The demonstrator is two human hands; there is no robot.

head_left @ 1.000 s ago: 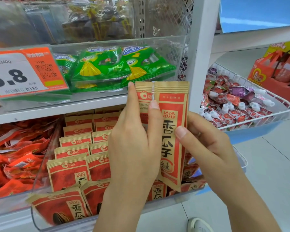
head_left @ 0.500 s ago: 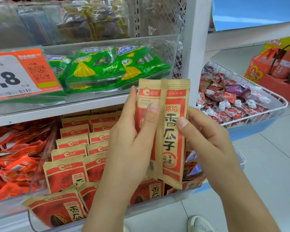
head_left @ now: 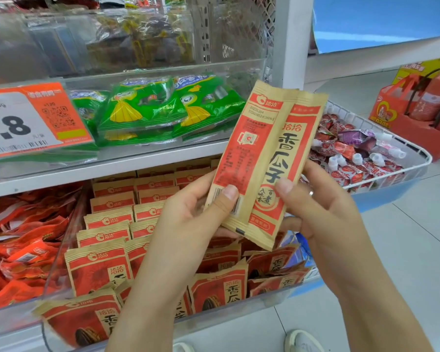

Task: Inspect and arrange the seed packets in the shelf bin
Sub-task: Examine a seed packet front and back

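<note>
The seed packets (head_left: 262, 158) now tilt rightward, with both thumbs lower on them than before. The left hand (head_left: 188, 219) and right hand (head_left: 323, 212) pinch their lower part above the shelf bin (head_left: 61, 252).

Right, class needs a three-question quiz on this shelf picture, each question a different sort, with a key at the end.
1. True or false: both hands hold the seed packets above the shelf bin.
2. Which thumb presses near the barcode? A) left hand B) right hand
3. Fill in: the packets on the shelf above the bin are mostly ____ in colour (green packets).

Key: 1 true; 2 A; 3 green.
</note>
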